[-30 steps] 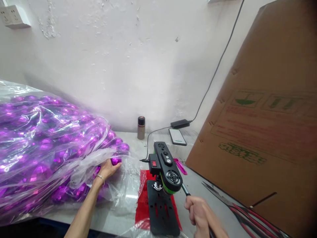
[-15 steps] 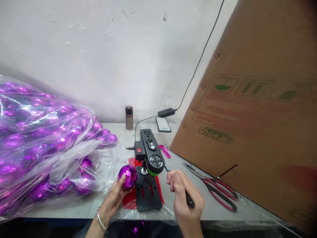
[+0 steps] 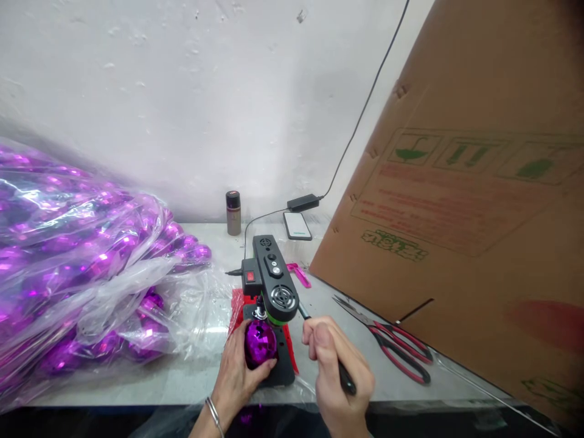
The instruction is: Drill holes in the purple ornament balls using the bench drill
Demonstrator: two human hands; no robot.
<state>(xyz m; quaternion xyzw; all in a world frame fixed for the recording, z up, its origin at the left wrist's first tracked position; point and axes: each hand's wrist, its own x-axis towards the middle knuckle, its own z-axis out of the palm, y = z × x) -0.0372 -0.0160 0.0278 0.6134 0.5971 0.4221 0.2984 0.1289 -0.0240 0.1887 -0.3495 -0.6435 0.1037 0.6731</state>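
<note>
My left hand (image 3: 239, 363) is wrapped around a shiny purple mirrored ball (image 3: 261, 342), which sits over the black slotted base plate (image 3: 281, 372) of a small black machine (image 3: 275, 275). The ball is close under the machine's front end, at its metal fitting; whether they touch I cannot tell. My right hand (image 3: 340, 365) is closed around the black handle (image 3: 347, 378) of a lever whose metal rod runs to the machine's right side. A red sheet (image 3: 238, 302) lies beneath the base plate.
Clear plastic bags of purple balls (image 3: 91, 255) fill the left. Red-handled scissors (image 3: 401, 350) lie at right before a large cardboard box (image 3: 456, 201). Behind the machine are a bottle (image 3: 233, 214), a phone (image 3: 297, 226), a power adapter (image 3: 303, 202) and a pink tool (image 3: 299, 275).
My left hand has carried the purple ball to the right, from beside the base plate to over it below the machine's fitting. My right hand keeps its grip on the lever.
</note>
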